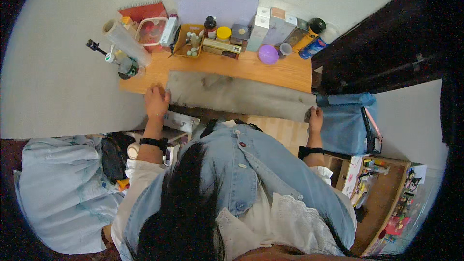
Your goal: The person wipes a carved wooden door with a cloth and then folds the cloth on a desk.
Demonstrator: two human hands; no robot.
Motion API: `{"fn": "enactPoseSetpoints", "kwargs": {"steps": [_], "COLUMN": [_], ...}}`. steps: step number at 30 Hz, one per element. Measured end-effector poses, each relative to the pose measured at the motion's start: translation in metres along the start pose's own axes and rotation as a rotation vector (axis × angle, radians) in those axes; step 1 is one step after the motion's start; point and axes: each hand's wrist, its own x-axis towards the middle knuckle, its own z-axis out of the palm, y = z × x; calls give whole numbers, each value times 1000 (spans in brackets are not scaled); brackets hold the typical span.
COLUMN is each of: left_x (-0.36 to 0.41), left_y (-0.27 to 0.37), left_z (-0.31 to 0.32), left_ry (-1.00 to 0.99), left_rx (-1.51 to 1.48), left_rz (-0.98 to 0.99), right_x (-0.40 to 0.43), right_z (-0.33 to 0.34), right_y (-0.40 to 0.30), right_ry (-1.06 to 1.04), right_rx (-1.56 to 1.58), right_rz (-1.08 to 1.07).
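Observation:
A long grey cloth (232, 92) with darker smudges lies stretched along the front of a wooden desk (156, 69). Its left end is in my left hand (157, 99), whose fingers are curled at the desk's front left corner. At the opposite end, my right hand (315, 117) pinches the cloth's right corner, close to a blue fabric-covered item. Part of the cloth's lower edge spans the gap between the desk and my body. My fingertips are partly hidden on both sides.
Along the desk's back stand a plastic-wrap roll (127, 41), a yellow basket (188, 40) of small bottles, several boxes (259, 29), a purple bowl (268, 54) and a blue can (312, 48). An open drawer (380, 188) is at right; light-blue fabric (65, 188) lies at left.

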Motion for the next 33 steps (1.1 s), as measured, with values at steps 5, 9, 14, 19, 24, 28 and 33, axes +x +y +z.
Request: {"fn": "enactPoseSetpoints", "kwargs": {"steps": [5, 9, 14, 19, 24, 28, 33], "left_x": [42, 80, 96, 109, 98, 47, -3], "left_y": [36, -1, 26, 10, 37, 87, 176], "left_z": [4, 54, 34, 27, 12, 29, 35], "left_ry": [122, 89, 80, 214, 215, 471, -301], "left_rx": [70, 24, -220, -181, -63, 121, -7], "left_rz": [181, 138, 175, 169, 46, 319, 1052], "right_x": [0, 27, 65, 56, 43, -20, -83], "right_z": [8, 12, 5, 28, 53, 85, 158], "right_y": [-69, -71, -8, -79, -116, -172, -184], "right_ry": [28, -152, -143, -153, 216, 318, -335], "right_rx": [-431, -147, 115, -34, -676, -699, -543], "right_rz": [-13, 41, -95, -249, -524, -840, -1095]}}
